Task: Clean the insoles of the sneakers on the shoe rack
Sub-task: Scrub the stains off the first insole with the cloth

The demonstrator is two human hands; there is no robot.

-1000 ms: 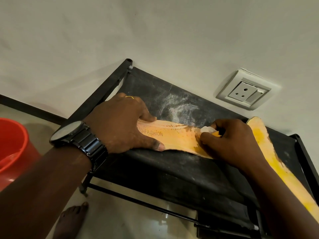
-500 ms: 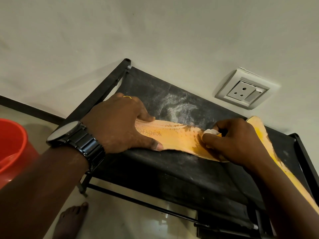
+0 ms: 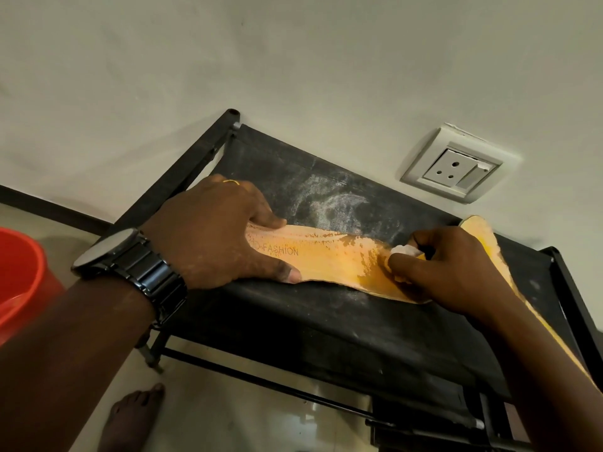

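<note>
Pale wall behind, with a socket (image 3: 456, 171) at 2 o'clock. Floor below, and a red bucket (image 3: 19, 282) at the 9 o'clock edge.

Head view:
- **Rack:** a black shoe rack (image 3: 293, 321) stands against the wall. Its fabric top shelf is dusty, with whitish smears.
- **Insoles:** an orange insole (image 3: 326, 259) lies flat across the middle of that shelf, printed end toward 9 o'clock. A second insole (image 3: 489, 243) lies at 3 o'clock, partly hidden by the right forearm.
- **Left hand (image 3: 215, 233):** fingers spread and flat, thumb on the near edge and forefinger on the far edge, pinning the printed end.
- **Right hand (image 3: 450, 269):** fingers curled tight round a small white wad (image 3: 404, 250), which is pressed on the insole's other half. The surface there looks darker and wet.

Judgement: scrubbing is under way.
- Hold the pinned end firm.
- Stroke short, away from the left hand toward 3 o'clock, so the thin sheet does not buckle.
- Cover the pale flaky patches near the middle.
- Ease the pressure at the edges.
</note>
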